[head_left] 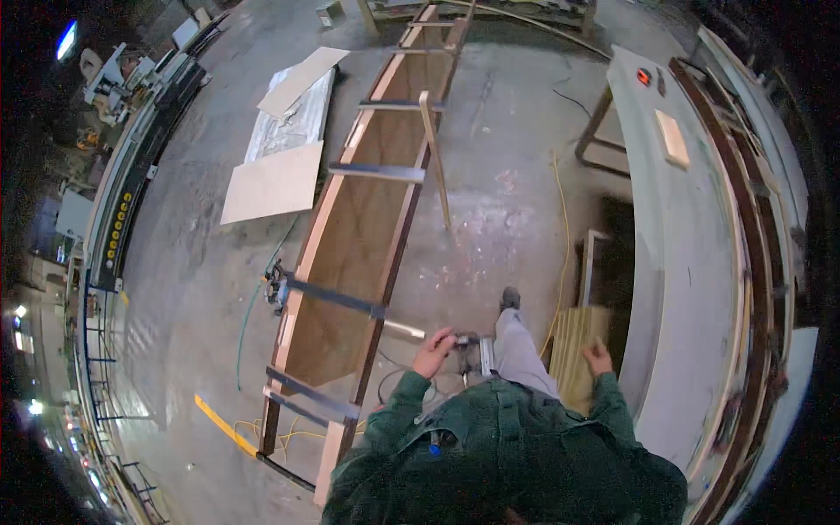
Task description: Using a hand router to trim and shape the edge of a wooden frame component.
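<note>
My left hand [435,353] is bent, its fingers closed toward a dark and silvery tool [477,352] beside my leg. The grip is small and blurred, so I cannot make out the tool's kind. My right hand [598,357] hangs loosely curled over a grooved wooden board [574,350], with fingers apart and nothing visible in them. To my left stretches a long wooden frame [302,241] with a brown panel inside. Several bar clamps [337,297] cross it, and one bar's pale end stops just short of my left hand.
A long pale worktable [674,236] runs along my right, with a light wood block [673,138] on it. A yellow cord [562,219] trails over the floor. Flat sheets [273,184] lie beyond the frame. A blue-black power tool [276,287] sits at the frame's left side.
</note>
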### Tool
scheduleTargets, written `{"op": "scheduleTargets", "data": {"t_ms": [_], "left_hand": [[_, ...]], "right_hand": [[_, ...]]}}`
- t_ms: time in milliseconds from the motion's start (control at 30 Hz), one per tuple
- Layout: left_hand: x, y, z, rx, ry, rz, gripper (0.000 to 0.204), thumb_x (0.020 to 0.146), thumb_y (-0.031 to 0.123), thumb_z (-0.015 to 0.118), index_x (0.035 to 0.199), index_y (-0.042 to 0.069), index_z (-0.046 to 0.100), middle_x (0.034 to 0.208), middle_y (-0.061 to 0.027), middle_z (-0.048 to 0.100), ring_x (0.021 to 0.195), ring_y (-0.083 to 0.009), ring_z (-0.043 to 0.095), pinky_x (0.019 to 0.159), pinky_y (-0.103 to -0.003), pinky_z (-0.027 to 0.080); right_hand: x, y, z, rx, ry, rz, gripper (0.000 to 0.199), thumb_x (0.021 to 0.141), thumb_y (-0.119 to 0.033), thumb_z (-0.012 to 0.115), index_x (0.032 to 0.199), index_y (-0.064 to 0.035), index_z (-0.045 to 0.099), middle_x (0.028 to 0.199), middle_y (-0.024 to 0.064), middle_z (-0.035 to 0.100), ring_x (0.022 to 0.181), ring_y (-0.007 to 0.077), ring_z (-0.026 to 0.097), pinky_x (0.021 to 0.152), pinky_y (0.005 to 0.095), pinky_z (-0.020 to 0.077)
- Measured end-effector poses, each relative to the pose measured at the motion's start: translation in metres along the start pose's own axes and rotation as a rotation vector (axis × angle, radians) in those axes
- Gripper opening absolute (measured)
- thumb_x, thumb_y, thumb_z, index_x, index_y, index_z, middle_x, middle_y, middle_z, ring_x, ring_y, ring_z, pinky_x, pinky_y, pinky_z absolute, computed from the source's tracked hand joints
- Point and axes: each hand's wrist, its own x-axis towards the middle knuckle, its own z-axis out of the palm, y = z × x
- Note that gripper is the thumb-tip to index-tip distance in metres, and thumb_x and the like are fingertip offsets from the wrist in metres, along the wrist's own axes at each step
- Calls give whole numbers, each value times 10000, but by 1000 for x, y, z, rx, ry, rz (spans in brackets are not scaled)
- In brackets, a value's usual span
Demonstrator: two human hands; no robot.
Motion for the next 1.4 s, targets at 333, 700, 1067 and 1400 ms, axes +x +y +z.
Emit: {"op": "scheduleTargets", "data": {"t_ms": [333, 700, 1067, 1400], "left_hand": [[133, 134, -18, -65, 416, 67, 417, 872, 239, 524, 1211, 10, 441, 923, -22, 599, 734, -64, 486, 650, -200, 410], [288, 179, -84, -522, 778, 17, 246, 859, 302, 537, 976, 86, 540, 752, 16, 549, 621, -76, 500, 566, -223, 432], [371, 159, -119, -1097, 665, 3, 494, 812, 527, 508, 981, 62, 529, 933, -76, 569, 844, -211, 513, 820, -356, 406], [374, 194, -131, -1108, 732, 57, 483, 807, 557, 475, 920, 88, 491, 857, -96, 566, 723, -249, 503, 670, -390, 425]], "right_hand": [[253, 40, -47, 72, -296, 201, 672, 805, -292, 623, 1311, -10, 283, 1211, 144, 431, 1017, 270, 469, 883, 392, 427], [381, -182, 72, -597, -450, 77, 913, 664, -439, 692, 1349, -45, 234, 1157, 223, 507, 1017, 311, 531, 825, 366, 443], [404, -292, 204, -549, -728, 3, 685, 753, -226, 591, 1337, -69, 268, 1149, 216, 505, 980, 263, 533, 835, 343, 440], [471, -392, 295, -310, -869, -5, 589, 837, -474, 399, 1287, -95, 389, 1077, 103, 570, 956, 212, 537, 841, 328, 392]]}}
